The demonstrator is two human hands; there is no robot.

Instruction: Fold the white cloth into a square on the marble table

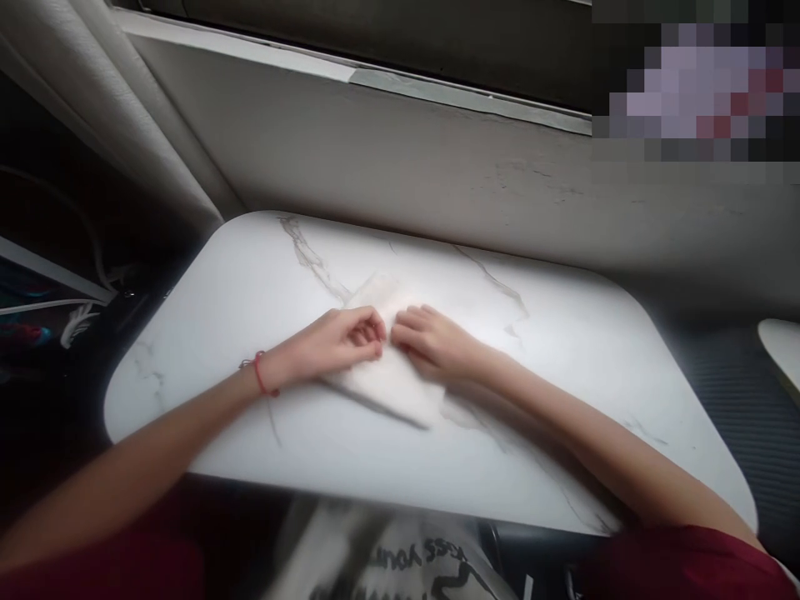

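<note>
A white, flat, folded piece (391,387), cloth or paper, lies slantwise in the middle of the marbled table (218,292). Over it, my left hand (350,337) is closed, thumb and fingertips brought together in a loose pinch; a red string bracelet (261,375) circles that wrist. My right hand (434,342) faces it from the other side, with its fingers curled in, also above the white piece. A narrow gap separates the two hands' fingertips. Whatever is between the fingers is too small or too blurred to make out.
Behind the table stands a pale wall (375,158), with a ledge (437,96) above it. A light curtain (118,108) hangs at the left, near white cables (75,317). Printed fabric (400,558) shows below the front edge. Another white surface (781,350) juts in at right.
</note>
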